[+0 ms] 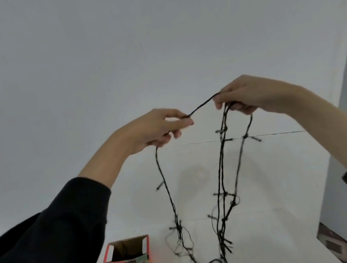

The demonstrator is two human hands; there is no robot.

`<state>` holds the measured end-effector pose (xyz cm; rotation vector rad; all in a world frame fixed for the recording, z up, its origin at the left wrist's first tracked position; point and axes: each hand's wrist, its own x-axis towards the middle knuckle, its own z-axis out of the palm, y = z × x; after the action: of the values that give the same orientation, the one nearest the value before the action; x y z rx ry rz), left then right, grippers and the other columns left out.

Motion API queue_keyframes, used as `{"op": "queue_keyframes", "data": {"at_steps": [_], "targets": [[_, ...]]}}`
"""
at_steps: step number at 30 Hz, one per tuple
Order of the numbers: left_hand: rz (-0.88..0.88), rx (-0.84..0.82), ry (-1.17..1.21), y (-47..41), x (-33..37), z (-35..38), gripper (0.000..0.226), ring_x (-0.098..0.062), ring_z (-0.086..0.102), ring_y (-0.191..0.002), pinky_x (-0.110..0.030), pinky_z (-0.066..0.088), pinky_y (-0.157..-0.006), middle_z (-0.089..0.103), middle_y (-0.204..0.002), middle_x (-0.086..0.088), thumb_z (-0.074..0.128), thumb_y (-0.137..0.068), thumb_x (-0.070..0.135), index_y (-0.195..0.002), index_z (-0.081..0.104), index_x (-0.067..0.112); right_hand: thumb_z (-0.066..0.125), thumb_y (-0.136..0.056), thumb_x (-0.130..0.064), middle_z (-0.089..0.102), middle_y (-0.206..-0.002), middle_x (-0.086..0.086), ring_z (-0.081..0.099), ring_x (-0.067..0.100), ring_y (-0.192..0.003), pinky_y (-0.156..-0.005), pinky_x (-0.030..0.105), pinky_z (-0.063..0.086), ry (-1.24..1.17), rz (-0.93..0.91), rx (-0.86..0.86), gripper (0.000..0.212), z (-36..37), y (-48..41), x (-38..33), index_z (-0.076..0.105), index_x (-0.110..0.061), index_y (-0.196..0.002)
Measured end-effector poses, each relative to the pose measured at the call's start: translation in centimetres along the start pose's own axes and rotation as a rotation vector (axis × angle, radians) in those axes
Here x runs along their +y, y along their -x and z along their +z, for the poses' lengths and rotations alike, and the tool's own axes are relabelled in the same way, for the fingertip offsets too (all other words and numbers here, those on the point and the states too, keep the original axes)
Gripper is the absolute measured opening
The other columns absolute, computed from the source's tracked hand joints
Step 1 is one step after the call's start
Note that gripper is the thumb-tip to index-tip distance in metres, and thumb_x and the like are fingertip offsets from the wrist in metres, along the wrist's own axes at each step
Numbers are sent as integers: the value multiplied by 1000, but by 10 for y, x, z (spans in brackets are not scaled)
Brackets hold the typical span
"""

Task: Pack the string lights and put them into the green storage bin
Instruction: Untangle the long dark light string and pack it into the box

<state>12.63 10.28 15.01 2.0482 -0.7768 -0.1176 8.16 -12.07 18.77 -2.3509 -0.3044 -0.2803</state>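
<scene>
Dark string lights (222, 160) hang from both my raised hands down to the white table. My left hand (157, 128) pinches one strand, which drops below it to a tangle on the table. My right hand (249, 96) grips several gathered loops that dangle with small bulbs sticking out. A short stretch of wire runs taut between the two hands. The green storage bin is out of view.
An open red cardboard box (127, 259) stands on the white table (269, 185) at the lower left of the lights. A grey wall rises behind. The table's right edge runs diagonally at the right, with dark floor (336, 245) beyond it.
</scene>
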Motion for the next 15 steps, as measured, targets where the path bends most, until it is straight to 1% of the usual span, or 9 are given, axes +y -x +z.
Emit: {"op": "queue_keyframes", "data": {"at_steps": [2, 4, 6, 7, 8, 9, 10, 12, 15], "targets": [[-74, -85, -45, 8, -23, -1, 22, -7, 27, -38, -15, 23, -37, 52, -61, 4, 59, -90, 33, -97, 68, 15, 58, -91, -17, 33, -45, -5, 23, 12, -43, -39, 19, 16, -105, 2, 159, 19, -18, 0, 8, 64, -8, -75], [-151, -142, -40, 14, -43, -3, 23, -6, 29, -38, -15, 25, -39, 49, -60, 4, 54, -93, 31, -95, 67, 12, 57, -90, -14, 33, -41, -6, 23, 12, -40, -36, 17, 16, -202, 36, 335, 19, -35, -2, 19, 64, -8, -73], [-186, -127, 36, 19, -56, -9, 23, -7, 31, -40, -17, 28, -43, 44, -57, 5, 52, -94, 30, -93, 66, 12, 57, -92, -17, 36, -41, -4, 26, 9, -35, -34, 15, 19, -140, 83, 431, 20, -49, -2, 31, 67, -5, -78], [-178, -93, 97, 20, -59, -12, 23, -8, 31, -40, -17, 27, -43, 42, -56, 5, 51, -94, 29, -92, 66, 12, 59, -92, -20, 39, -46, -2, 29, 9, -36, -36, 16, 23, -29, 107, 399, 20, -53, 0, 34, 69, -5, -85], [-157, -51, 162, 20, -58, -15, 23, -8, 31, -40, -17, 26, -42, 40, -55, 4, 49, -94, 29, -92, 66, 12, 61, -90, -22, 41, -51, -1, 31, 10, -40, -39, 18, 27, 103, 124, 304, 18, -54, 4, 35, 70, -7, -93], [-126, -9, 204, 18, -54, -17, 24, -8, 29, -39, -17, 25, -41, 39, -55, 4, 48, -95, 29, -91, 65, 12, 66, -87, -24, 42, -55, -1, 34, 10, -44, -44, 21, 30, 206, 136, 162, 19, -53, 9, 33, 69, -14, -102], [-92, 21, 211, 16, -47, -17, 26, -8, 29, -39, -17, 24, -41, 38, -56, 3, 46, -96, 29, -91, 65, 12, 70, -83, -26, 41, -56, -4, 35, 10, -47, -49, 23, 32, 260, 143, 12, 28, -49, 13, 29, 65, -24, -110], [-28, 34, 154, 10, -27, -13, 28, -9, 29, -40, -16, 24, -41, 38, -57, 2, 45, -97, 30, -94, 64, 10, 74, -77, -30, 37, -55, -8, 36, 7, -49, -54, 26, 32, 240, 118, -177, 46, -34, 18, 14, 55, -39, -119], [46, -16, 99, -1, 2, 1, 28, -9, 32, -42, -17, 25, -42, 41, -57, 3, 47, -97, 33, -96, 64, 11, 71, -79, -36, 34, -56, -9, 35, 7, -51, -56, 25, 32, 186, 27, -260, 44, -1, 14, -5, 56, -43, -120]]}}
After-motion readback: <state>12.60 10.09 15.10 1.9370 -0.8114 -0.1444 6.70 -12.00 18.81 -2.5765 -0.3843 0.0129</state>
